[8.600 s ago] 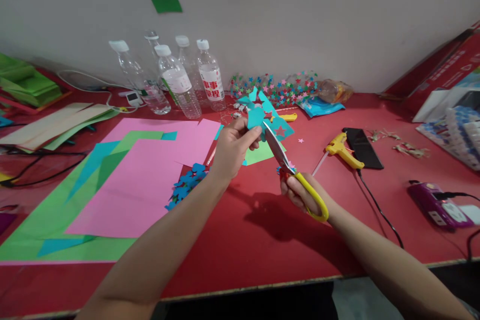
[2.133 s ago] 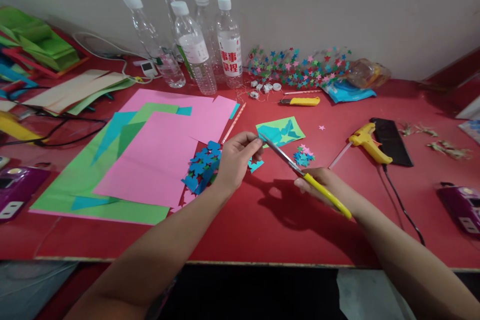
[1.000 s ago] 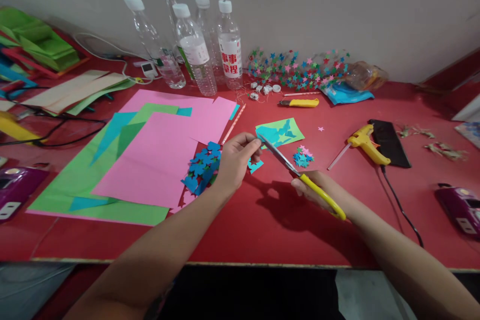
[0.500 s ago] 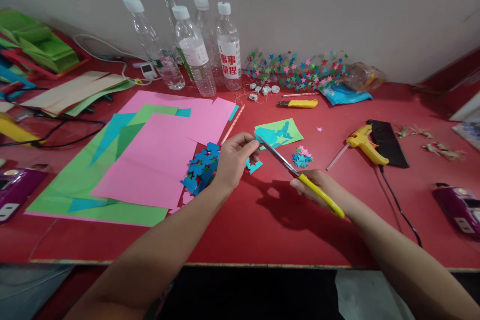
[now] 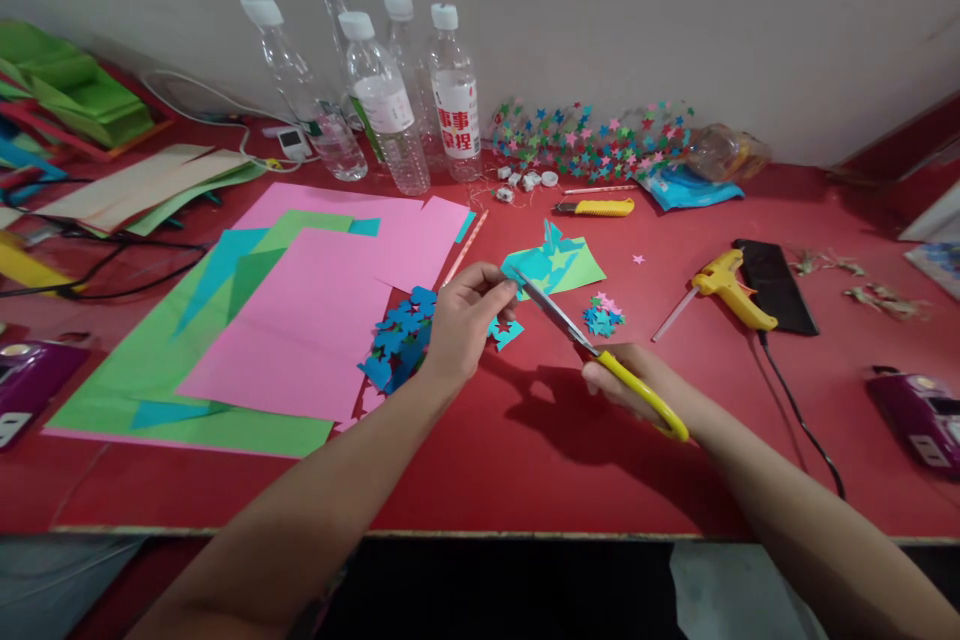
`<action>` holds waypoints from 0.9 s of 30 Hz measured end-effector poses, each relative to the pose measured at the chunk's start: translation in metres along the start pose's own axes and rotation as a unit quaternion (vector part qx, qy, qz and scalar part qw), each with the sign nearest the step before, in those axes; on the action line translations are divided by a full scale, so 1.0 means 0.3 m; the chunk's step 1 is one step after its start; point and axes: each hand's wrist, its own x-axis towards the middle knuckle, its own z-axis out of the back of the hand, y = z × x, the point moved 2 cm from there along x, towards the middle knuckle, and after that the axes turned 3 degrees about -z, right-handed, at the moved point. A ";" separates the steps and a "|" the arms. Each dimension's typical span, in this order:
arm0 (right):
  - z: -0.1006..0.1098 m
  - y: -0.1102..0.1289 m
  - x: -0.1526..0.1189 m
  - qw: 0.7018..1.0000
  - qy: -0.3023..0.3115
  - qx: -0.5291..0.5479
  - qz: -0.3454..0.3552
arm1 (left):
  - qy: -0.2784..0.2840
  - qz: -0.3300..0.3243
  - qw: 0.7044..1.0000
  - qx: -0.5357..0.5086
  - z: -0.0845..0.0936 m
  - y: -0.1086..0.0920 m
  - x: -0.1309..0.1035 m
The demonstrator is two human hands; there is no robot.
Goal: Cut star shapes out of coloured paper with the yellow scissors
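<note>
Left hand [image 5: 466, 320], centre of the frame: thumb and fingers closed in a pinch on the near edge of a piece of turquoise paper [image 5: 531, 262], which stands just above the fingertips, in front of a light green sheet [image 5: 590, 264]. Right hand [image 5: 628, 378], right of centre: fingers wrapped about the yellow handle of the scissors [image 5: 576, 328], blades pointing to the upper left and nearly together. Whether the edges bite the paper cannot be told from this angle. The blade tips lie very near the left fingertips; sound practice would be to shift the pinch back from the cutting line, feed the paper deep between the blades, and turn the sheet rather than the wrist. Short snips, ending exactly at each inner corner, should keep points sharp and prevent tearing. The paper appears thin, matt and somewhat stiff, with a ragged outline and a star-shaped opening through which green shows. The scissors have smooth, bright metal blades and a glossy loop handle. Finished stars [image 5: 602, 317], small and five-pointed, lie heaped right of centre; angular dark blue offcuts [image 5: 397, 338] lie left of the left hand. Flat, smooth-faced pink paper [image 5: 300, 320] covers part of the red bench [image 5: 525, 465] at left. A glue gun [image 5: 731, 288], yellow and hard-shelled in appearance, rests at right against a flat black phone [image 5: 780, 290].
</note>
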 end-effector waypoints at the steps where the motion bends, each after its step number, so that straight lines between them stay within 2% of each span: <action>1: -0.001 -0.001 -0.001 1.000 0.001 0.002 -0.001 | 0.000 0.003 1.000 -0.001 -0.001 0.001 -0.001; 27: -0.065 -0.014 0.004 0.999 -0.022 0.037 0.000 | 0.008 0.004 0.999 -0.047 -0.007 0.013 -0.004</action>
